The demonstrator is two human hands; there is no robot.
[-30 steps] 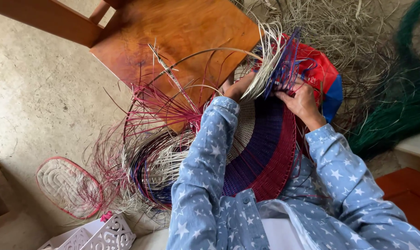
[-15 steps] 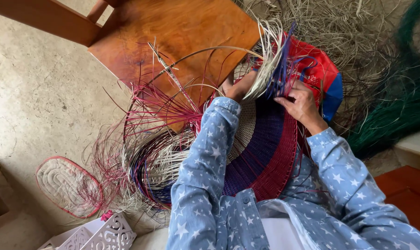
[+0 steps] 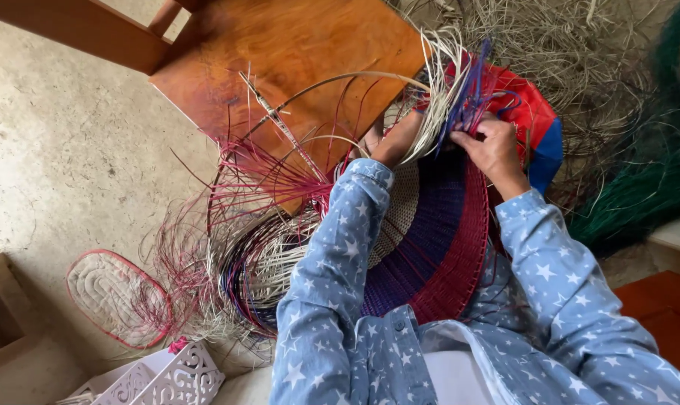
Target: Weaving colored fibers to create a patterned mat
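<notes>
Woven mat's [image 3: 437, 247] rim strands pinched by left hand [image 3: 396, 139] and right hand [image 3: 494, 146].

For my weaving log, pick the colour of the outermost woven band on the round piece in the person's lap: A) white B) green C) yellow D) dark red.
D: the round woven piece runs from a cream centre through a purple-blue band to a dark red band at its outer edge.

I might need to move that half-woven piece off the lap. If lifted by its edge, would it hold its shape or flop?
The woven disc looks tightly woven, so it would probably stay fairly flat. The loose strands arc and splay freely, so they would likely sway and snag. It seems light for its size, being thin fibre. Both the left hand and right hand hold its rim.
</notes>
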